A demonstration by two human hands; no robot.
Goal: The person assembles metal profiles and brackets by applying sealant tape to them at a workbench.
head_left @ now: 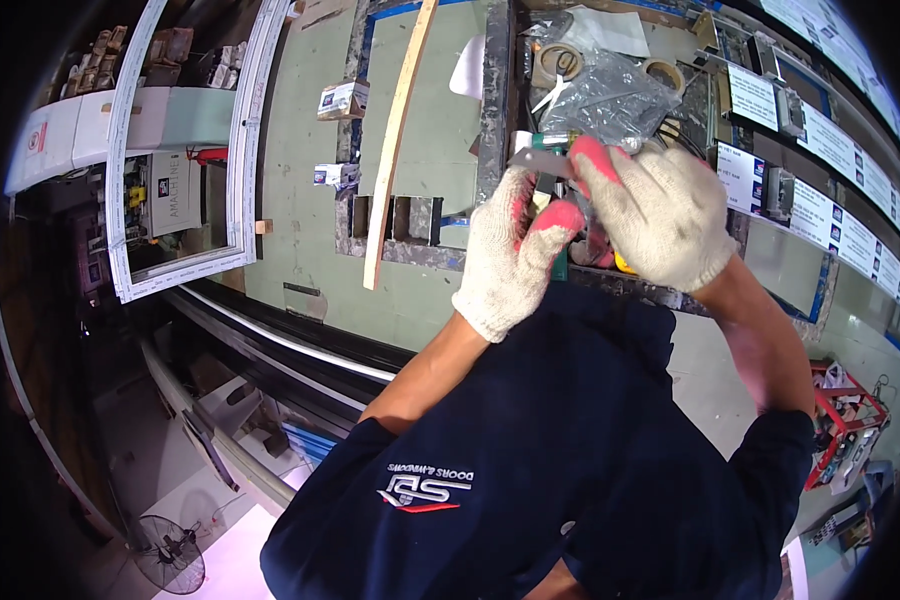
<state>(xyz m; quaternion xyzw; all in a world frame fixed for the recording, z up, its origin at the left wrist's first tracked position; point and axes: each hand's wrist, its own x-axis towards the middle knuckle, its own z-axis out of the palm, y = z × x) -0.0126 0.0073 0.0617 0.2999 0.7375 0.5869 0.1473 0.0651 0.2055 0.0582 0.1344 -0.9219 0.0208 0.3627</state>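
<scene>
- Nearest, a person in a dark navy shirt (540,430) leans over the work, bare forearms reaching up to white knitted gloves with pink-red fingertips
- The left hand (515,245) is half curled, thumb and forefinger apart, the forefinger at the left end of a small flat grey piece (542,162); whether it grips the piece, I cannot tell
- The right hand (660,205) is closed, its thumb pressing the right end of that piece, which sits between the two hands, above the surface (308,170)
- Just past the hands, a dark-walled compartment (496,90) holds a crumpled clear plastic bag (615,105) and two rolls of tape, one (558,64) left of the bag, the other (663,75) to its right
- Left of the compartment, a long wooden strip (398,140) lies slantwise, with a small carton (343,100) beside it
- To the right, long pieces with white printed film (820,215) lie side by side
- Farther off, a white frame (247,130) stands at left, a red crate (850,425) of tools sits at lower right, and a round fan (170,555) at lower left
</scene>
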